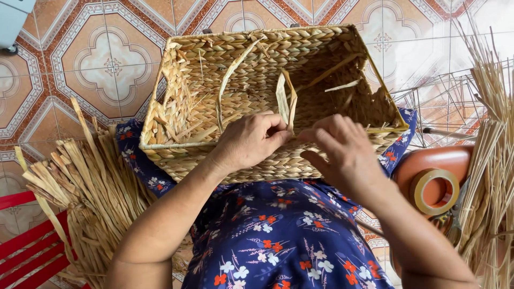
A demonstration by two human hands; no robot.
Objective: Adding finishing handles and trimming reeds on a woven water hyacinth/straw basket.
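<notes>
A rectangular woven straw basket [225,59] rests on my lap, its open mouth facing up and away. My left hand [250,140] sits on the near rim and pinches a flat dried reed strip [284,99] that stands up out of the weave. My right hand [342,152] lies just right of it on the same rim, fingers curled at the strip's base. Whether the right fingers grip the strip is hidden. Loose strand ends poke out inside the basket.
A bundle of dried reeds [91,187] lies at my left on the patterned tile floor. More reeds [490,160] stand at the right beside a wire frame [444,101]. A roll of tape [435,190] sits on an orange stool [428,158]. A red slatted chair [27,241] is at the lower left.
</notes>
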